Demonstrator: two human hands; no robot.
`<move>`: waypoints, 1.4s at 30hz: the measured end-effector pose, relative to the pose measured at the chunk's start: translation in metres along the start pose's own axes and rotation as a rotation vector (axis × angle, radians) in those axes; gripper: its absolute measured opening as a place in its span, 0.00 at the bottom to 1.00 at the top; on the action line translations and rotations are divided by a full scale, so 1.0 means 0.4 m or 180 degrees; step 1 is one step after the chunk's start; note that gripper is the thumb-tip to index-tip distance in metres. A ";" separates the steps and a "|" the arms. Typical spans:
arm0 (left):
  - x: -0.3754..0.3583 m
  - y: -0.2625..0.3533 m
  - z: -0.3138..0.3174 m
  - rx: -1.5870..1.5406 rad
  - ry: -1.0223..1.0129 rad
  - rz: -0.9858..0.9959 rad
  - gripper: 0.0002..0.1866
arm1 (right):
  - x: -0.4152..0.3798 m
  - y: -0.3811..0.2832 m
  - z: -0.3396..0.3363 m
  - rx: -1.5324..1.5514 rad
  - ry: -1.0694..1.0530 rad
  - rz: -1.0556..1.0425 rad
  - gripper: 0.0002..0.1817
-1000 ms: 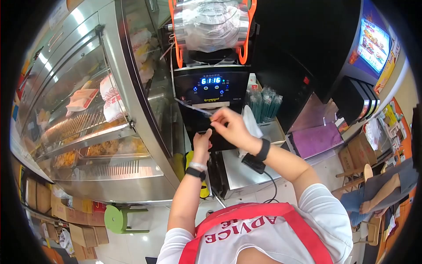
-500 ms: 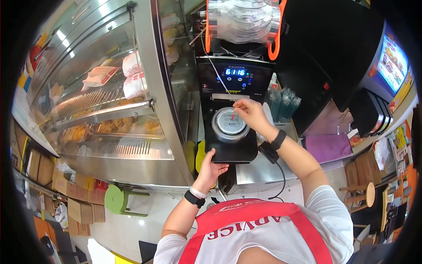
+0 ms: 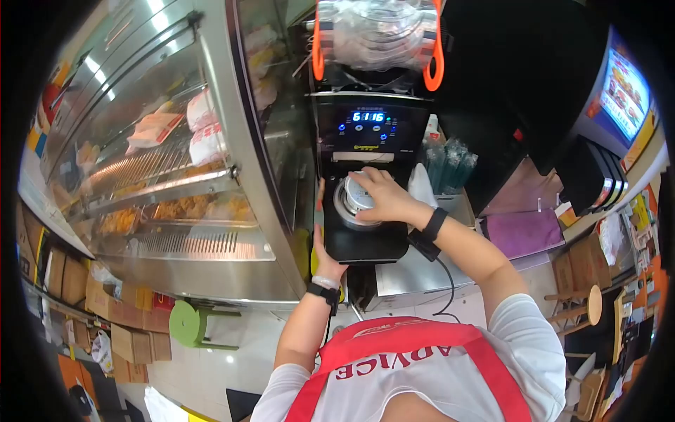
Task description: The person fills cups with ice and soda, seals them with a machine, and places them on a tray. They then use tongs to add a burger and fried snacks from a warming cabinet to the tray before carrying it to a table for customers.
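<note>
A cup with a silvery printed film top (image 3: 358,199) sits in the round metal ring (image 3: 346,214) of a black cup sealing machine (image 3: 369,243). My right hand (image 3: 383,197) is closed around the cup's top from the right, fingers over its far edge and thumb on the near side. My left hand (image 3: 325,259) is beside the left edge of the machine's black tray, its visible fingers stretched out and holding nothing I can see. The machine's panel (image 3: 369,126) has lit blue digits, and a roll of clear film (image 3: 380,35) is mounted above it.
A glass heated cabinet (image 3: 232,141) with fried food stands at the left. Wrapped teal items (image 3: 450,165) stand right of the machine. A purple cloth (image 3: 524,231) lies on the right. A green stool (image 3: 186,323) stands on the floor below.
My right hand went from pinching a small red item above the cup's top to grasping the cup, which now looks tilted. My left hand shifted from the tray's front corner up along its left side.
</note>
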State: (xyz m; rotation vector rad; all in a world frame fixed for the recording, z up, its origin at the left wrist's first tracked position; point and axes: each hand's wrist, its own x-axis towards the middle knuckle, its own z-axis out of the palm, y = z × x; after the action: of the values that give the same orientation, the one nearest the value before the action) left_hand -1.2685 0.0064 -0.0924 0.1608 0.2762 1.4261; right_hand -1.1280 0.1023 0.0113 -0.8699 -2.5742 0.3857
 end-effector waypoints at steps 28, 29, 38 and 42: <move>-0.256 -0.148 0.159 0.4363 -0.0615 0.0888 0.41 | -0.160 0.313 -0.025 0.0345 0.2139 0.1857 0.11; -0.260 -0.152 0.148 0.4377 -0.0590 0.0891 0.41 | -0.156 0.320 -0.022 0.0368 0.2129 0.1849 0.11; -0.302 -0.143 0.117 0.5106 -0.0600 0.0839 0.29 | -0.177 0.384 -0.008 -0.0050 0.1908 0.1756 0.19; -0.311 -0.144 0.144 0.4930 -0.0361 0.0808 0.31 | -0.201 0.366 -0.045 0.0563 0.1527 0.1749 0.13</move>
State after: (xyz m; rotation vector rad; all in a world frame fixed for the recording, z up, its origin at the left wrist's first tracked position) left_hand -1.2124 -0.1213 -0.0417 1.5596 1.2523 1.1433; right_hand -0.9855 0.1670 -0.0500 -1.4012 -1.8158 0.4774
